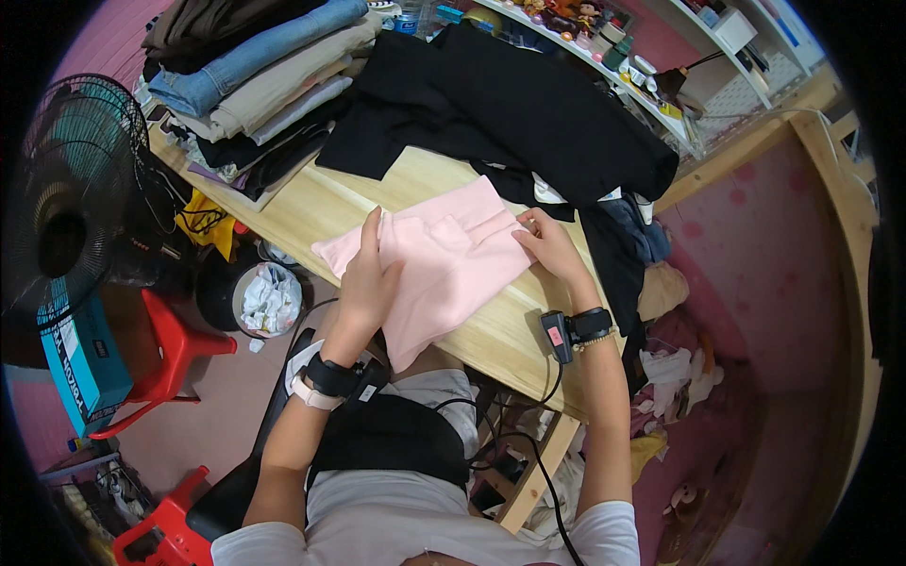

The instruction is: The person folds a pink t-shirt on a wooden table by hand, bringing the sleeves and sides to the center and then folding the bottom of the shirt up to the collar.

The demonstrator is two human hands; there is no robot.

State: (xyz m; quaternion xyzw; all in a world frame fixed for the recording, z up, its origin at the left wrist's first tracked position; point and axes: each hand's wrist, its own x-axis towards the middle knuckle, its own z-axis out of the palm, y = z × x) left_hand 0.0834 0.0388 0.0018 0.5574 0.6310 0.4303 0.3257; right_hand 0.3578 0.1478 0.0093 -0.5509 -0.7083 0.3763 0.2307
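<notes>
Paper scraps fill the bin beside your bench. Your pink garment runs upper-right to lower-left; left hand presses flat, right hand fingers pinch its edge.

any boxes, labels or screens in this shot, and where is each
Cardboard box: far left on the floor under the fan, oblong, teal with a white printed side.
Label: on the small black device strapped at the right wrist, small pink-red rectangle.
Small boxes: on the white shelf up top, too small to describe.

head-worn fisheye, facing down, near wooden table
</notes>
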